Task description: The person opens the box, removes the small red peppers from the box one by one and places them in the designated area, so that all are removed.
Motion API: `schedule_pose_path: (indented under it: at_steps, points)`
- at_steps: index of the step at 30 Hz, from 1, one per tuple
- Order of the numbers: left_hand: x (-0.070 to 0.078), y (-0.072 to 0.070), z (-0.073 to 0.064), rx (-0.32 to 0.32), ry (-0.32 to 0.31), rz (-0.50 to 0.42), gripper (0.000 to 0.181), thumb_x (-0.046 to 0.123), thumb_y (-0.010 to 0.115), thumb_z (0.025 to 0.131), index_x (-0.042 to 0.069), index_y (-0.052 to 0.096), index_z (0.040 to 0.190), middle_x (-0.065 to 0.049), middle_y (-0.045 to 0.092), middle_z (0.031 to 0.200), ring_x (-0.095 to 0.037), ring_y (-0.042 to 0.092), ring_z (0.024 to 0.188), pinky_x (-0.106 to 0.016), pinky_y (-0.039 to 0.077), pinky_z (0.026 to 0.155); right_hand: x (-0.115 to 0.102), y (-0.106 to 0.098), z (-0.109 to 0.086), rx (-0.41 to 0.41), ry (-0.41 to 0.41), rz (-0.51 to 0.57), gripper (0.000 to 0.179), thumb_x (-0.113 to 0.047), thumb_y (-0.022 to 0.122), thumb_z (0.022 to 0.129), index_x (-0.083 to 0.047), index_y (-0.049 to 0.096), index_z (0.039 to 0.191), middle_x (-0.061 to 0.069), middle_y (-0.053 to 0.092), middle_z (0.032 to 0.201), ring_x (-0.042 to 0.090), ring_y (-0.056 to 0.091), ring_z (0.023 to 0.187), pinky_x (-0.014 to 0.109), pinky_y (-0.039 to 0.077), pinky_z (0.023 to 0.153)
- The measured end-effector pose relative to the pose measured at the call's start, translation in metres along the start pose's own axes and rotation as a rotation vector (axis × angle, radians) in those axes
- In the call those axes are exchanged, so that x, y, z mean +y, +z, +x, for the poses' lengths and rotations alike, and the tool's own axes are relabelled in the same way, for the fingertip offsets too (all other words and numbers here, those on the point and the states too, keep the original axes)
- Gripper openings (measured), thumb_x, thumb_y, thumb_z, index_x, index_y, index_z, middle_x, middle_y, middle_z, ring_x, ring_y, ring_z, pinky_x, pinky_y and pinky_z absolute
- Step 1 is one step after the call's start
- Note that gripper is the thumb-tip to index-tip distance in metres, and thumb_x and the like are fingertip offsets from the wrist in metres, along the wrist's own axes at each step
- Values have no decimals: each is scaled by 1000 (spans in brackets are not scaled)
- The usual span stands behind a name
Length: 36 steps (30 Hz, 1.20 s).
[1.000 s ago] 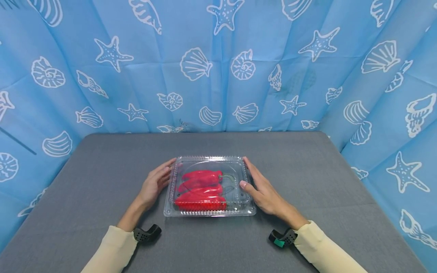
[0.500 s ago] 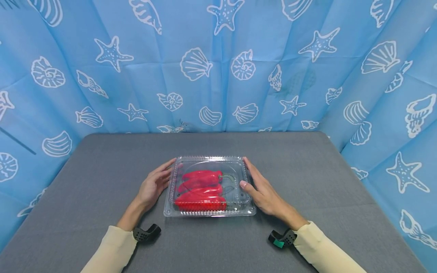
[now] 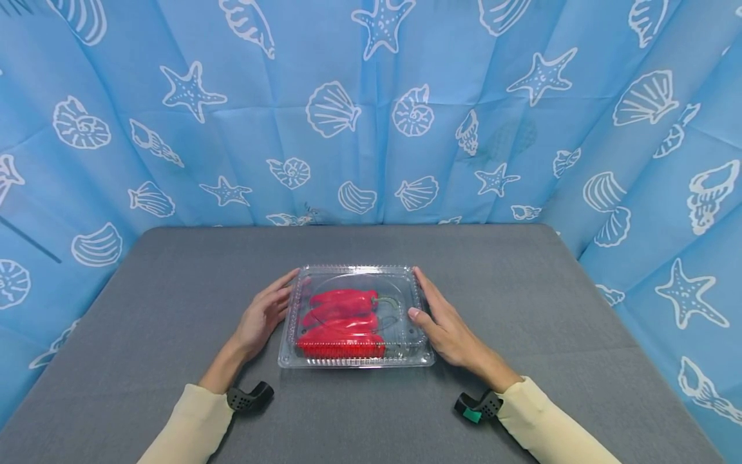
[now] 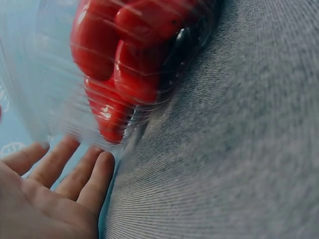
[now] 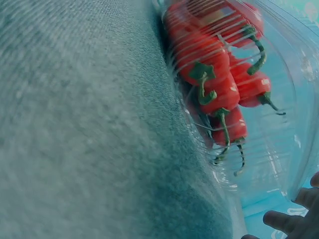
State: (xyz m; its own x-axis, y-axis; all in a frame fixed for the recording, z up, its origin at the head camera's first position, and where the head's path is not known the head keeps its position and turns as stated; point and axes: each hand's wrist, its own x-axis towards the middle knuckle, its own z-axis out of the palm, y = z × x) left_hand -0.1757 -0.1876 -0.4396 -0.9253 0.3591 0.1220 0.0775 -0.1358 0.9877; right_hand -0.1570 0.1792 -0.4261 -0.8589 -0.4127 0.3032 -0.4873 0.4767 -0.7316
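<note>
Well, the clear plastic clamshell box (image 3: 356, 363) lies flat on the grey cloth-covered table (image 3: 353, 419), squarely in front of me and between my two hands. Through its ribbed walls I see glossy red peppers (image 3: 342, 330) heaped toward its left, their tapered tips to that end and their curling green stems (image 5: 224, 127) to the right, perhaps laid alike so they nest. The lid looks closed. My left hand (image 3: 257, 322) is at the left end, fingers loosely straight, fingertips at the wall; how hard they press I cannot tell. My right hand (image 3: 449, 330) flanks the other end, fingers extended along the side and thumb (image 3: 422, 318) resting over the lid's edge, which I judge gives me the surer hold. Neither hand is closed around anything; the pair brackets the box, likely to steady it evenly. Beyond the table hangs a blue curtain (image 3: 371, 154) with white seashells.
</note>
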Motion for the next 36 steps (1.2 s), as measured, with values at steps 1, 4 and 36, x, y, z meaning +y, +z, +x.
schedule_pose_path:
  at_steps: [1, 4, 36]
  points:
    - [1, 1, 0, -7, 3, 6, 58, 25, 32, 110, -1, 19, 160, -27, 32, 159, -38, 31, 147, -21, 40, 110, 0, 0, 0, 3, -2, -1, 72, -28, 45, 104, -16, 8, 164, 18, 14, 168, 41, 18, 151, 63, 18, 120]
    - [2, 5, -1, -19, -2, 16, 60, 26, 32, 110, 1, 14, 161, -26, 27, 162, -41, 23, 149, -19, 37, 110, -1, 1, 0, 22, -3, -6, 70, -25, 45, 104, -14, 9, 164, 18, 14, 168, 40, 18, 151, 62, 18, 120]
    - [-2, 24, -2, 122, 81, 327, 84, 25, 58, 94, 9, 13, 163, -20, 20, 164, -39, 24, 146, -64, 18, 119, -4, 5, -2, 21, 35, -4, 93, -46, 63, 91, -13, 14, 164, 15, 14, 168, 44, 19, 150, 76, 22, 111]
